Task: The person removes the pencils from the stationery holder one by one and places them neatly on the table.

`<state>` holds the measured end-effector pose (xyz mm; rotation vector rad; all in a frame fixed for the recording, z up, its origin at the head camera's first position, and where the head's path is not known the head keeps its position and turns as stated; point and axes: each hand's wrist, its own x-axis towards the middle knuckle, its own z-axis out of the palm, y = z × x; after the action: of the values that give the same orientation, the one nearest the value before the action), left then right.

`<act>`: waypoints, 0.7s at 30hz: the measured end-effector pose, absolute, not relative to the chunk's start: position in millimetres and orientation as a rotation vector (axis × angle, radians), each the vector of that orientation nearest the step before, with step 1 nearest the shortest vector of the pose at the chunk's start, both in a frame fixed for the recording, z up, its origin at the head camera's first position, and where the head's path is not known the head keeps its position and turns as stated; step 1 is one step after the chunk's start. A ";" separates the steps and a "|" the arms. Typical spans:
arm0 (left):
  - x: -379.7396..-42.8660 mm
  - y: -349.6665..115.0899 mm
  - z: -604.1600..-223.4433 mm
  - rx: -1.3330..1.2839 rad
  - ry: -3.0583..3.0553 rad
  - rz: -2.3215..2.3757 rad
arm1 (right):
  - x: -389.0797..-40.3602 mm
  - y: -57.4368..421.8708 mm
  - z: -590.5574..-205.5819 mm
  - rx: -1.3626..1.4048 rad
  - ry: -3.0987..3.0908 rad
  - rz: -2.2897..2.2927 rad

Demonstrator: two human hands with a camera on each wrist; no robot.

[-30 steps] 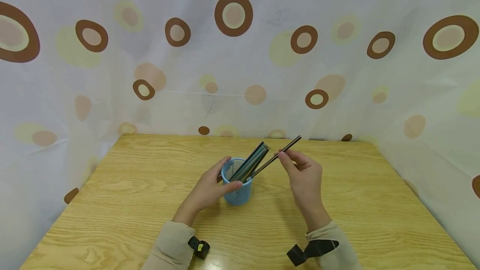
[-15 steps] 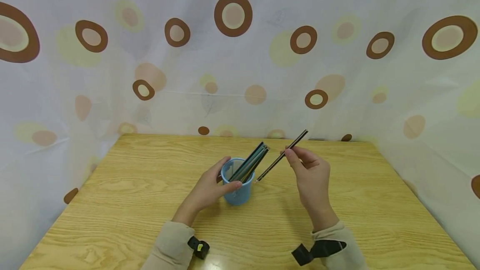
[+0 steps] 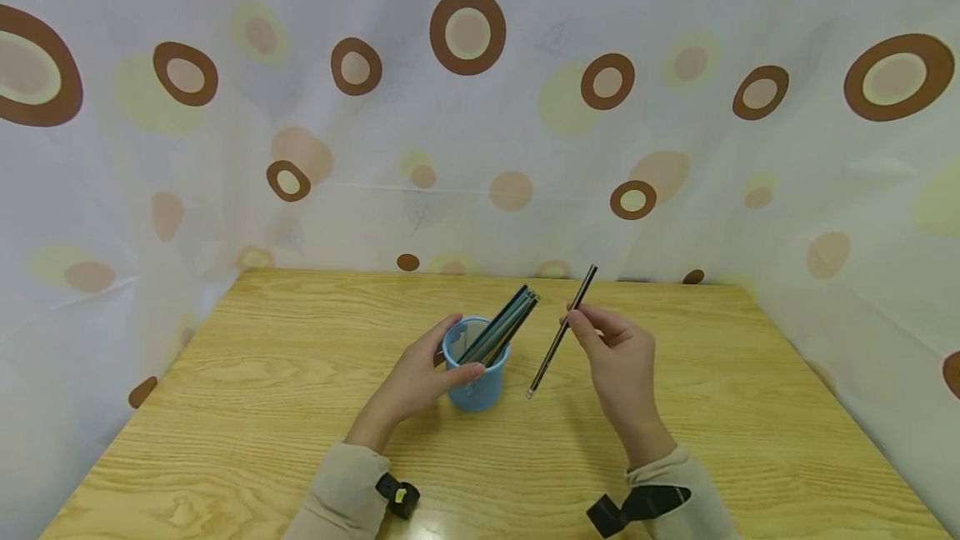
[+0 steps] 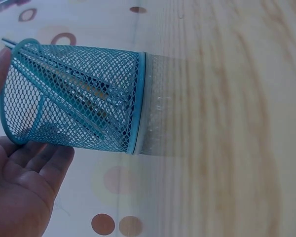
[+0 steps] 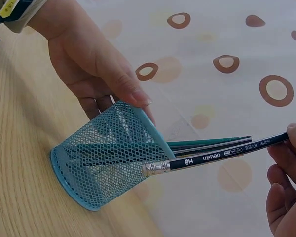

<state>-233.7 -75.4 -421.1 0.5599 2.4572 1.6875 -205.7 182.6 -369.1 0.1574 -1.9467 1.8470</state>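
Note:
A blue mesh pen holder (image 3: 476,386) stands on the wooden table, also seen side-on in the left wrist view. My left hand (image 3: 420,369) grips it near the rim, thumb on the near side and fingers round the far side. Several dark and green pencils (image 3: 501,325) lean to the right inside it. To the right of the holder, my right hand (image 3: 618,365) pinches a dark pencil (image 3: 558,340) between thumb and fingers. That pencil slants in the air, its silver end (image 5: 157,168) low and apart from the holder. "HB" is printed near that end in the right wrist view.
The light wooden tabletop (image 3: 300,340) runs up to a white curtain (image 3: 480,132) printed with brown, pink and yellow circles. Black straps (image 3: 648,502) with small devices sit over both beige sleeves (image 3: 348,482).
The pencil in my right hand has come away from the holder's rim to the right. It now tilts more upright, its silver end swung lower. My left hand and the holder stay in place.

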 end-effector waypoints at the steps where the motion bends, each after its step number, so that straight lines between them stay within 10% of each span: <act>1: -233.6 -75.4 -421.0 0.559 2.461 1.683 | -205.9 182.8 -370.7 0.148 -1.962 1.841; 21: -234.1 -76.3 -422.7 0.561 2.465 1.667 | -208.9 184.1 -394.6 0.029 -2.225 1.761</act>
<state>-234.1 -76.3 -422.7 0.5609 2.4651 1.6674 -208.9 184.1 -394.6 0.0294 -2.2253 1.7606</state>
